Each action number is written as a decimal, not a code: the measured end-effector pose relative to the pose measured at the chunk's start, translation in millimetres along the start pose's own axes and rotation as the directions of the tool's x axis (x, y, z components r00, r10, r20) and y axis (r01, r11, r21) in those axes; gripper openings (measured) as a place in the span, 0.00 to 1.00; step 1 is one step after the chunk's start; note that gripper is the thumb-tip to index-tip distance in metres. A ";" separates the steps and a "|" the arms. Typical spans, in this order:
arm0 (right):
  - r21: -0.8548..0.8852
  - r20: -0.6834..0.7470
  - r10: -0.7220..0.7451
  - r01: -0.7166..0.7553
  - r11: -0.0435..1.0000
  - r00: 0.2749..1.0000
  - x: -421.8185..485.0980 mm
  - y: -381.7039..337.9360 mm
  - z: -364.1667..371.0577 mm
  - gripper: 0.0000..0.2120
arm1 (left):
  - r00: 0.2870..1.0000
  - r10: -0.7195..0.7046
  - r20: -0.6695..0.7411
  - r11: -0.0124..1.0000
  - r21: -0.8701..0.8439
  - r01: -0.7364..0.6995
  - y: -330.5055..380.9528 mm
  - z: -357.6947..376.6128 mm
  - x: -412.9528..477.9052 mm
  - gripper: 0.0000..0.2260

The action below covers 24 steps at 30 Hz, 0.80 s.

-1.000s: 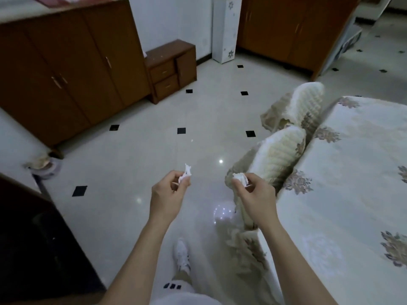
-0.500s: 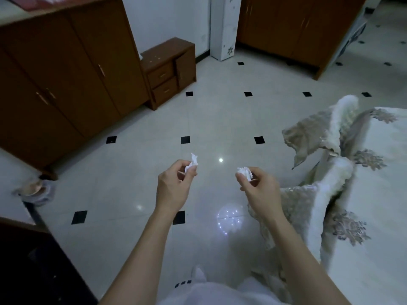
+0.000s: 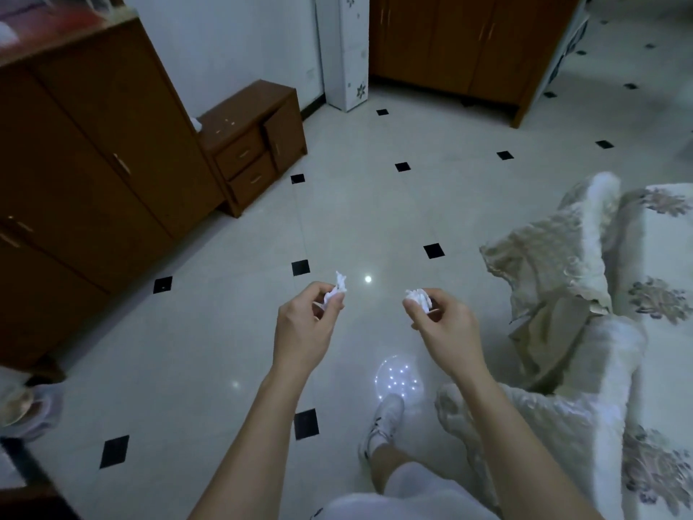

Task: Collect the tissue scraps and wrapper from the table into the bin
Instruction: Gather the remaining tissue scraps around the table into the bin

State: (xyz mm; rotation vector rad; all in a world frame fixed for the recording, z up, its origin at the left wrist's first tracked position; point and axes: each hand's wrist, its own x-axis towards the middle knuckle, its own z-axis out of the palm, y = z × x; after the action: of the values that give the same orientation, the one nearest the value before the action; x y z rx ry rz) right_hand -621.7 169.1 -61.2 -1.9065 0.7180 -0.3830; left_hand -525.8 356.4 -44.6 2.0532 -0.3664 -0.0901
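Note:
My left hand [image 3: 305, 326] pinches a small white tissue scrap [image 3: 337, 289] between thumb and fingertips, held out over the floor. My right hand [image 3: 444, 326] holds another crumpled white tissue scrap [image 3: 418, 297] the same way, about a hand's width to the right. Both hands hang in the air in front of me, away from the table [image 3: 660, 294], whose floral cloth shows at the right edge. No wrapper is visible in either hand. A bin-like object with a pale liner [image 3: 22, 410] sits on the floor at the far left.
Chairs with cream covers [image 3: 555, 264] stand against the table at right. Brown cabinets [image 3: 93, 174] line the left wall, with a low drawer unit [image 3: 255, 144] beside them. White tiled floor [image 3: 356, 204] spreads ahead. My foot in a white shoe [image 3: 384, 422] is below my hands.
The view has swung left, away from the table, so the table and chairs have slid to the right edge. Both hands still grip their scraps in the same pose.

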 end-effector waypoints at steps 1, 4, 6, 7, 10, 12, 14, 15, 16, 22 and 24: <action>0.005 -0.004 0.003 -0.003 1.000 1.000 18.8 -1.5 1.1 0.06 | 1.000 0.002 0.006 1.000 0.004 -0.003 2.7 6.4 19.4 0.06; 0.017 -0.024 0.006 -0.006 1.000 1.000 76.5 -7.9 -1.4 0.13 | 1.000 0.014 0.015 1.000 0.005 -0.014 15.7 27.9 78.6 0.07; 0.029 -0.034 0.007 -0.006 1.000 0.999 115.4 -14.0 -7.1 0.15 | 0.999 0.022 0.031 1.000 0.000 -0.022 27.5 43.6 116.9 0.07; 0.029 -0.038 0.011 -0.010 1.000 0.999 134.3 -16.6 -10.9 0.14 | 0.999 0.030 0.041 1.000 -0.002 -0.030 33.5 51.8 135.2 0.07; 0.039 -0.068 0.014 -0.011 0.999 0.998 188.3 -24.5 -23.5 0.13 | 0.996 0.061 0.065 0.998 -0.012 -0.060 51.4 74.5 185.0 0.07; 0.041 -0.091 0.023 -0.019 0.999 0.996 219.7 -26.0 -30.1 0.12 | 0.993 0.079 0.089 0.997 -0.015 -0.078 59.8 89.3 214.0 0.07; 0.035 -0.110 0.026 -0.022 0.999 0.994 244.1 -24.7 -34.1 0.11 | 0.991 0.091 0.098 0.996 -0.022 -0.089 64.3 101.9 238.0 0.07; 0.030 -0.114 0.022 -0.018 0.999 0.993 254.5 -23.1 -35.4 0.13 | 0.991 0.089 0.100 0.996 -0.025 -0.087 65.8 107.9 248.6 0.07; 0.020 -0.115 0.018 -0.016 1.000 0.993 264.5 -21.3 -36.8 0.14 | 0.991 0.083 0.103 0.996 -0.029 -0.080 67.6 114.0 259.0 0.07; -0.008 -0.145 0.068 -0.070 0.998 0.987 326.7 -10.5 -44.6 0.15 | 0.984 0.090 0.151 0.996 -0.042 -0.085 75.0 155.0 325.9 0.05; 0.014 -0.153 0.099 -0.098 0.995 0.983 350.3 -7.6 -46.1 0.14 | 0.981 0.098 0.170 0.995 -0.048 -0.091 78.0 170.4 352.6 0.05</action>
State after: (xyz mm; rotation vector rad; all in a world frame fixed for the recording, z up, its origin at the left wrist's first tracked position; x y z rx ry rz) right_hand -374.7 -83.4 -52.7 -1.8408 0.9087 -0.4730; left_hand -244.3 73.5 -29.3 1.9903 -0.5639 -0.2168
